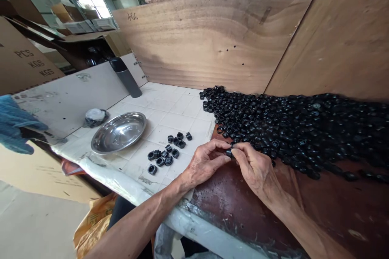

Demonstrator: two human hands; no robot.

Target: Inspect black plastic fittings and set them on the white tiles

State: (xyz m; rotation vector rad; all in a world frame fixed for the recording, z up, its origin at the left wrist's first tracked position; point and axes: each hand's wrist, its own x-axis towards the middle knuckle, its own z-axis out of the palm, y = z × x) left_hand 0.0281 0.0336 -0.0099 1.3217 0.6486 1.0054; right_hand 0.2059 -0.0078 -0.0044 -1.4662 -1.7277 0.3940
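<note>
My left hand (208, 162) and my right hand (253, 166) meet over the brown board at the front edge of a large pile of black plastic parts (288, 125). Between the fingertips of both hands is one small black part (229, 153), pinched from either side and partly covered by the fingers. To the left of my left hand, several loose black parts (168, 160) lie scattered on the white tiled surface (176, 119). Farther left sits a shiny oval metal bowl (120, 132) with nothing in it.
A dark grey bottle (126, 77) stands against the low left panel, near a wrapped round white item (95, 116). Blue gloves (18, 121) hang over the panel's left end. Tall wooden boards (206, 36) close off the back. Cardboard boxes (27, 56) stand beyond the panel.
</note>
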